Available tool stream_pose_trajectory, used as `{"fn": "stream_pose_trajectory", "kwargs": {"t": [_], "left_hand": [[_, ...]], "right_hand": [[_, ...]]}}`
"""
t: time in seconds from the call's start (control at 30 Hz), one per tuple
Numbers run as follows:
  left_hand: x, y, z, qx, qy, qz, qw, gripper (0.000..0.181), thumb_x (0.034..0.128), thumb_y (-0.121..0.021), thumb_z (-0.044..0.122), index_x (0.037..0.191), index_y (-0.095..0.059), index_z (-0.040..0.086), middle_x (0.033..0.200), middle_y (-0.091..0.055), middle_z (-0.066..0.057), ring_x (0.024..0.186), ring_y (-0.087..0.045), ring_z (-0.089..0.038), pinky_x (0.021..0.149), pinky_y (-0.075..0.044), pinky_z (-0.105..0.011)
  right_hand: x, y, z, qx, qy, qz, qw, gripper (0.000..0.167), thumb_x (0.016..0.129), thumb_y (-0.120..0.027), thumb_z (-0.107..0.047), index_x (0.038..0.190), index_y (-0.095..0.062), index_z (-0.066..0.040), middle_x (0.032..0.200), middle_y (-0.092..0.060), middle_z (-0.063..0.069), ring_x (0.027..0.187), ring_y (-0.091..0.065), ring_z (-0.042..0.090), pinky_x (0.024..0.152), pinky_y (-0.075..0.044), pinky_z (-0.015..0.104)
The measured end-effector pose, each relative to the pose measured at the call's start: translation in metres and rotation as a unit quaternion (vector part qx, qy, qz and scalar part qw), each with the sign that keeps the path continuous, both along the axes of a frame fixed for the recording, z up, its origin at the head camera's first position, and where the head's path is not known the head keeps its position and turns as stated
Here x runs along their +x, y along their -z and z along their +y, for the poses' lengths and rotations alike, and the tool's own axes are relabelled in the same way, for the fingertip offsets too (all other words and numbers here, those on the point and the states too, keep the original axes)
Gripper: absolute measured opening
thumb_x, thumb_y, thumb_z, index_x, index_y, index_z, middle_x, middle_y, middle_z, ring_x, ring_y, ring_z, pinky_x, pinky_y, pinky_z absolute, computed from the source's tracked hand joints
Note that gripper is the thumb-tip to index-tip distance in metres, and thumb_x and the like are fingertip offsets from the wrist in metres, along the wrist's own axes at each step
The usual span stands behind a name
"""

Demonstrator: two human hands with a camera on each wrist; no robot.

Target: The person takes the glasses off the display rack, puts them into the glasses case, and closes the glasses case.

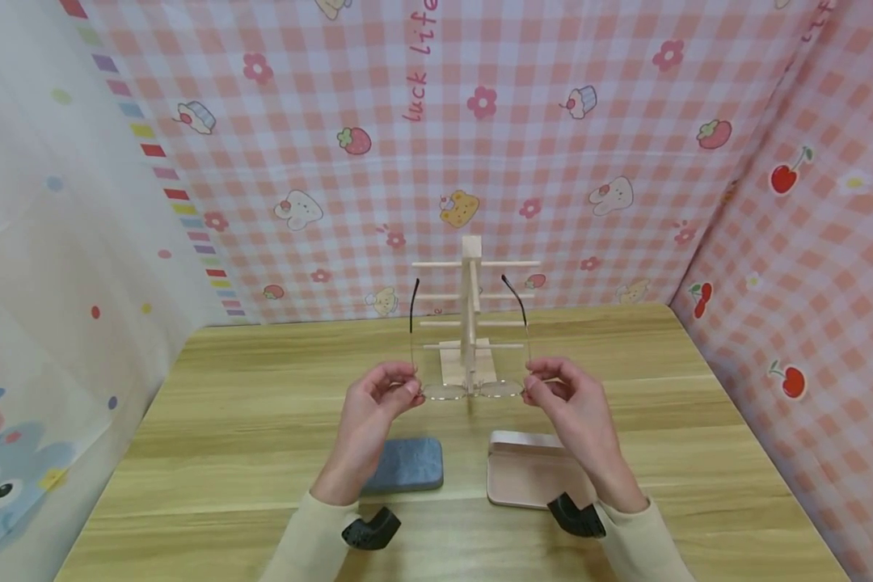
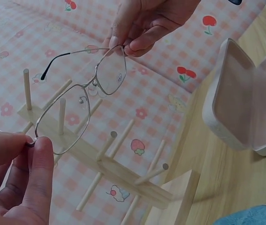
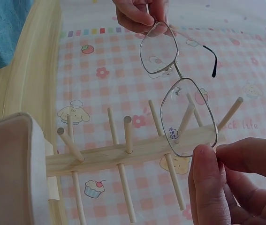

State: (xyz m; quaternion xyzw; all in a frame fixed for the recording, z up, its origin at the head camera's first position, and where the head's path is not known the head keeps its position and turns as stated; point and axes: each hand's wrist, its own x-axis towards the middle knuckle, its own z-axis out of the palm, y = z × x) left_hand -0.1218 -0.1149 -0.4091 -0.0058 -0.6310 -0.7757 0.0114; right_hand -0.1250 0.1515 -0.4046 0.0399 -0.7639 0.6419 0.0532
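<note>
A pair of thin metal-framed glasses (image 1: 502,389) is held level between both hands, its temples spread and pointing toward the back wall. My left hand (image 1: 378,408) pinches the left hinge corner between thumb and fingers. At the opposite hinge, my right hand (image 1: 575,412) pinches the frame the same way. Dark tips cover the temple ends. Just beyond the glasses stands a wooden rack (image 1: 470,299) with several pairs of round pegs; no glasses hang on it. A small printed mark shows on one lens (image 3: 175,133) in the right wrist view.
A closed blue-grey glasses case (image 1: 411,465) lies near my left wrist. An open pale pink case (image 1: 527,473) lies by my right wrist, partly covered by it. Everything stands on a wood-grain table (image 1: 225,428), with patterned cloth (image 1: 407,178) behind and at the sides.
</note>
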Motion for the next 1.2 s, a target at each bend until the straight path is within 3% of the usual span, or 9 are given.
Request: {"fn": "stream_pose_trajectory", "kwargs": {"t": [0.27,0.5,0.67,0.8,1.03,1.2], "left_hand": [[0.004,0.003,0.001,-0.004,0.000,0.008,1.0000,0.016,0.0962,-0.063,-0.010,0.111,-0.064,-0.005,0.100,-0.066,-0.014,0.090,-0.068,-0.022,0.087,-0.062,-0.035],[0.007,0.004,0.002,0.003,0.005,0.015,0.9999,0.020,0.0961,-0.062,-0.011,0.115,-0.058,-0.015,0.099,-0.067,-0.010,0.090,-0.068,-0.020,0.086,-0.061,-0.032],[0.008,0.004,0.003,0.010,-0.001,0.021,0.9997,0.015,0.0956,-0.062,-0.013,0.110,-0.061,-0.010,0.099,-0.067,-0.012,0.088,-0.067,-0.019,0.086,-0.061,-0.032],[0.009,0.003,0.003,0.012,-0.004,0.025,0.9996,0.015,0.0954,-0.062,-0.013,0.105,-0.064,-0.002,0.098,-0.067,-0.013,0.091,-0.067,-0.025,0.086,-0.061,-0.032],[0.011,0.002,0.001,0.020,-0.003,0.035,0.9992,0.014,0.0954,-0.061,-0.014,0.106,-0.063,-0.006,0.098,-0.067,-0.012,0.088,-0.067,-0.019,0.087,-0.061,-0.032],[0.011,0.000,-0.001,0.024,0.003,0.049,0.9985,0.014,0.0951,-0.063,-0.013,0.106,-0.064,-0.005,0.097,-0.068,-0.010,0.087,-0.067,-0.018,0.088,-0.061,-0.033]], "right_hand": [[0.005,0.006,0.000,-0.016,0.001,0.012,0.9998,0.018,0.098,-0.068,-0.003,0.115,-0.065,0.004,0.103,-0.066,0.023,0.082,-0.072,0.015,0.079,-0.062,0.027],[0.010,0.011,-0.001,-0.016,0.009,0.053,0.9984,0.014,0.098,-0.069,-0.003,0.110,-0.065,0.003,0.101,-0.067,0.020,0.083,-0.072,0.017,0.077,-0.063,0.027],[0.013,0.012,-0.002,-0.013,0.014,0.079,0.9967,0.012,0.099,-0.069,-0.003,0.110,-0.067,0.002,0.099,-0.068,0.019,0.082,-0.073,0.016,0.076,-0.063,0.028],[0.014,0.013,-0.002,-0.012,0.016,0.096,0.9952,0.011,0.098,-0.069,-0.002,0.109,-0.068,0.001,0.099,-0.069,0.020,0.083,-0.073,0.017,0.077,-0.063,0.027],[0.015,0.013,-0.005,-0.029,0.005,0.144,0.9892,0.011,0.096,-0.067,0.007,0.107,-0.069,0.008,0.097,-0.067,0.028,0.085,-0.072,0.011,0.079,-0.063,0.027],[0.013,0.011,-0.007,-0.024,0.000,0.181,0.9833,0.015,0.093,-0.066,0.014,0.106,-0.071,0.007,0.095,-0.066,0.023,0.084,-0.072,0.011,0.077,-0.063,0.027]]}}
